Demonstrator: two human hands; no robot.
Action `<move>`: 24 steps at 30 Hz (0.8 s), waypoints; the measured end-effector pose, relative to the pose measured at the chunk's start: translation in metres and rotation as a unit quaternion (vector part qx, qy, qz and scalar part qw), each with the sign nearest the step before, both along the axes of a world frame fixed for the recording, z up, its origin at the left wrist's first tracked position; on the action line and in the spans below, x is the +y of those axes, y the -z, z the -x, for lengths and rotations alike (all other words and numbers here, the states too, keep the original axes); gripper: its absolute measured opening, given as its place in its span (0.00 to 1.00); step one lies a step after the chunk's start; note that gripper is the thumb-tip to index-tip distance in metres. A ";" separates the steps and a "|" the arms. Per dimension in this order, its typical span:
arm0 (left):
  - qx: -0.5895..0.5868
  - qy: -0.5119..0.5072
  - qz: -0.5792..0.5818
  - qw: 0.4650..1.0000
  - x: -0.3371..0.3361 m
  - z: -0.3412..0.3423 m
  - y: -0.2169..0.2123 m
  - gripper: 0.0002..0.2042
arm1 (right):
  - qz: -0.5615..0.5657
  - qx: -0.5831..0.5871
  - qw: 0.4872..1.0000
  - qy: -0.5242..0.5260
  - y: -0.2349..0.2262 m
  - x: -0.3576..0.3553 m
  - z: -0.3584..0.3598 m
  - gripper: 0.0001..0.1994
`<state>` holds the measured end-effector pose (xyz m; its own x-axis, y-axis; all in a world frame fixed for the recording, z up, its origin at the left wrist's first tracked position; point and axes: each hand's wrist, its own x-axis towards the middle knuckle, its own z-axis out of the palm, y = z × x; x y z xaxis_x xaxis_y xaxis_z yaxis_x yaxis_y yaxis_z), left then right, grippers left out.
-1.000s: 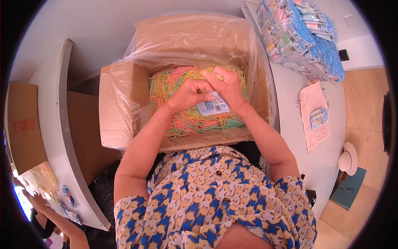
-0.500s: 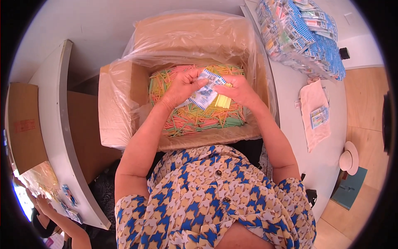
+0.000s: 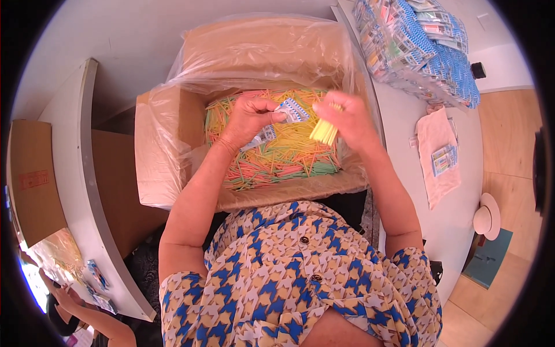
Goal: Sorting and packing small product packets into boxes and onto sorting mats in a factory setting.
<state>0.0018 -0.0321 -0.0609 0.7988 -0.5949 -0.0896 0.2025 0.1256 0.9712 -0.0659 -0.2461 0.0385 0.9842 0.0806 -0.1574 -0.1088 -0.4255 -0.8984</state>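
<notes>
Over a lined cardboard box, my left hand pinches a small blue and white printed plastic packet. Part of that packet shows below the fingers too. To its right, my right hand, slightly blurred, is closed around a bundle of thin yellow sticks whose lower ends stick out under the fingers. A gap separates the bundle from the packet. Beneath both hands the box holds a mass of loose thin sticks in pink, yellow, orange and green.
On the white table to the right lie a clear bag of filled packets and a pink cloth with one filled packet on it. Clear plastic lining drapes the box edges. At lower left, another person's hands work beside a white panel.
My right hand has let go of the packet and moved right with the yellow bundle. The packet stays in my left hand, now bent over.
</notes>
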 end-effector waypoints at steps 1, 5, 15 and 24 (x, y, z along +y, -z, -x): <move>0.000 0.002 0.000 1.000 0.000 0.001 -0.002 0.05 | -0.087 0.030 0.995 0.039 -0.007 0.005 -0.005 0.09; -0.035 0.029 -0.018 0.999 -0.001 0.004 -0.010 0.06 | -0.162 0.072 0.982 0.058 -0.011 0.010 -0.021 0.09; -0.007 0.091 -0.039 0.995 -0.002 0.005 -0.014 0.06 | 0.176 -0.150 0.973 -0.026 -0.004 0.016 -0.037 0.15; 0.041 0.038 0.094 0.994 -0.008 0.005 -0.001 0.09 | 0.206 -0.175 0.957 -0.106 -0.021 0.038 -0.039 0.15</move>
<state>-0.0036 -0.0396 -0.0598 0.7453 -0.6658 -0.0337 0.2952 0.2843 0.9121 -0.0270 -0.2077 0.0598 0.9510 0.2862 0.1168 0.2955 -0.7312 -0.6148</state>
